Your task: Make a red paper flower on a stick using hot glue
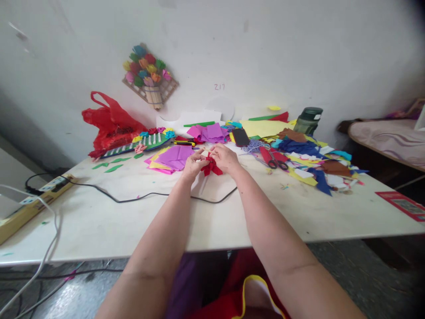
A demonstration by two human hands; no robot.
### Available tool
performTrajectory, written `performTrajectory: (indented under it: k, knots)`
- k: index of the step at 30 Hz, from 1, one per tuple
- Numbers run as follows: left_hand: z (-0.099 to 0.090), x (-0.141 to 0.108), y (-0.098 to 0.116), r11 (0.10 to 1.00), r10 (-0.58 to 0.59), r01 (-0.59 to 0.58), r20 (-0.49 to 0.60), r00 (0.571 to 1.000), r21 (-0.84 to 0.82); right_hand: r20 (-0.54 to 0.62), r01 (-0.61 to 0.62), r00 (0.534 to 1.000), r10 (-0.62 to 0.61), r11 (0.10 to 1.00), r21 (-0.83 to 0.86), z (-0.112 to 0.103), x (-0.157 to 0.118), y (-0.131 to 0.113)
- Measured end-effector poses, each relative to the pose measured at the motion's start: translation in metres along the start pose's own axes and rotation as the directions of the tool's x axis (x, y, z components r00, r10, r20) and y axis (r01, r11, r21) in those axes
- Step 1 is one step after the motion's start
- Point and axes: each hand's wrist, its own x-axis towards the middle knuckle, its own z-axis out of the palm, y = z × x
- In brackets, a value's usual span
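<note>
Both hands meet over the table, a little above its surface. Between them is a red paper flower (212, 169) with petal-like strips spreading downward. My left hand (193, 165) pinches its left side with thumb and fingers. From the right, my right hand (226, 158) grips the upper part with bent fingers. A small pale piece shows between the fingertips, too small to name. Close to the left hand lies a stack of purple, yellow and pink paper sheets (175, 157). Scissors (277, 164) rest to the right, on red paper.
Paper scraps (323, 166) heap at the right, before a dark green bottle (308, 120). A black phone (241, 138) lies behind my hands. Green paper leaves (113, 169) and a red plastic bag (113, 117) are left. A black cable (116, 201) runs from a power strip (43, 195).
</note>
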Motion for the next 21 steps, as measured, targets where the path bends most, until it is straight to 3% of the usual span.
performTrajectory:
  k: [3, 8, 21]
  knots:
    - [-0.0013, 0.0001, -0.0001, 0.997, -0.041, 0.045, 0.066, 0.997, -0.068, -0.026, 0.015, 1.000, -0.014, 0.999, 0.030, 0.0001, 0.0015, 0.0012]
    - [-0.0033, 0.0006, -0.0005, 0.996, -0.067, 0.071, 0.074, 0.995, -0.054, -0.071, 0.059, 0.996, -0.052, 0.993, 0.102, -0.0018, 0.0045, 0.0062]
    - [-0.0037, 0.0035, -0.0042, 0.999, 0.013, -0.011, 0.041, 0.999, -0.035, 0.025, 0.077, 0.997, -0.077, 0.997, -0.014, -0.0076, -0.0009, -0.0004]
